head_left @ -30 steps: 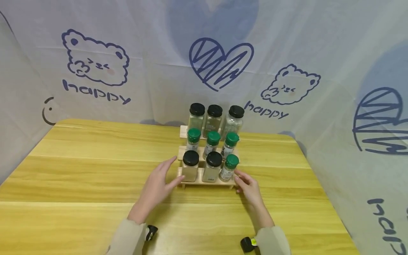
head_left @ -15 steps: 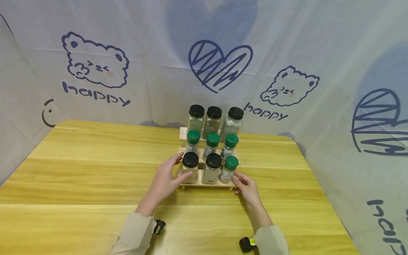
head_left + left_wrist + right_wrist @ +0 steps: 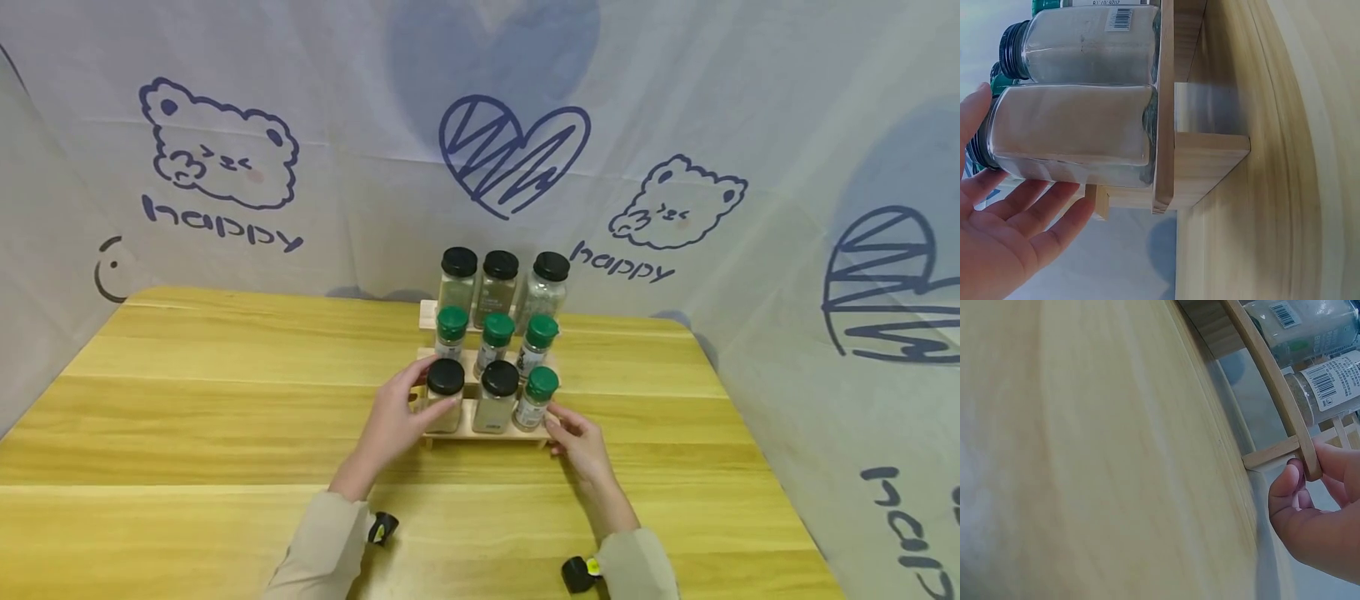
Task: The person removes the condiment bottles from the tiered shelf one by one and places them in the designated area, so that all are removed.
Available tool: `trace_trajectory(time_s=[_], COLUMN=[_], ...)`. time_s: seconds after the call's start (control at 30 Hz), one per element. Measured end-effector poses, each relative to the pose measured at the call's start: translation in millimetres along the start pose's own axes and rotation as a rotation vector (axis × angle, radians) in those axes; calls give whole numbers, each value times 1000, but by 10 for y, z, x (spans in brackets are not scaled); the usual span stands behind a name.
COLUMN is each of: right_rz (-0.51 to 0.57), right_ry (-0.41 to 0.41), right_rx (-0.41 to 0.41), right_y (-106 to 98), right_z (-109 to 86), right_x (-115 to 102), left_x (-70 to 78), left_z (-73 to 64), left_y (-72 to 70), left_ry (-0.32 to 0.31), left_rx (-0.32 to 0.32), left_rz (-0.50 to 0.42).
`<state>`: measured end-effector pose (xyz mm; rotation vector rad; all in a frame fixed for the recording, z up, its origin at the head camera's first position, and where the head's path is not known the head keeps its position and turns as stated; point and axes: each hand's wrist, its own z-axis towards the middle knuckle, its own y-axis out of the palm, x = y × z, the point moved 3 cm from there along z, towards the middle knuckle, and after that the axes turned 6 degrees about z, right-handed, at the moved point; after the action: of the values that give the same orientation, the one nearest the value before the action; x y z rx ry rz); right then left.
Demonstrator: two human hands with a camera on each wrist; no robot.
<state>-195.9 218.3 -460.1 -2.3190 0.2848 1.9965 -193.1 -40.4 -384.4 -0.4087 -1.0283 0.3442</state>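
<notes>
Rack (image 3: pixel 468 419), one: pale wood, three stepped shelves, standing on the table (image 3: pixel 225 400); long axis left to right, lowest step nearest the hands. Jar (image 3: pixel 1072 128), one: clear, flat-sided, beige contents, ribbed black lid; at the left end of the front shelf, upright, long axis vertical, lid up. Left hand (image 3: pixel 388 423): fingers spread along the jar's left side, thumb at its front; from my remote feed I cannot tell whether they press the glass. Right hand (image 3: pixel 587 450): I see it pinching the rack's lower right corner between thumb and fingers. Also, front shelf: second jar (image 3: pixel 492 410), black lid; small bottle (image 3: pixel 532 411), green lid. Middle shelf: three green-lidded bottles (image 3: pixel 495 340). Back shelf: three black-lidded jars (image 3: pixel 497 294).
</notes>
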Motion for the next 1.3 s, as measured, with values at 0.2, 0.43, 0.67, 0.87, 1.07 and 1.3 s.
trace_trajectory(time_s=[0.2,0.43,0.67,0.87,1.07,1.3], right_rz=[40,32,13,5,-6,-4], right_ry=[14,-2,-1,-7,-19,-32], right_rx=[9,19,17,11,9,7], right_y=[-9,-30,-20,-9,-11,-15], right_z=[29,44,38,21,10,1], right_x=[17,32,37,49,53,50], left_x=[-47,-72,-77,-54,-42,-58], left_z=[19,32,38,9,-13,-28], left_y=[10,-2,2,-22,-50,-87], left_ry=[-34,-106,-64,-55,-51,-68], left_rx=[9,-7,4,5,9,-3], left_rz=[-62,-136,-155,-125,-142,-181])
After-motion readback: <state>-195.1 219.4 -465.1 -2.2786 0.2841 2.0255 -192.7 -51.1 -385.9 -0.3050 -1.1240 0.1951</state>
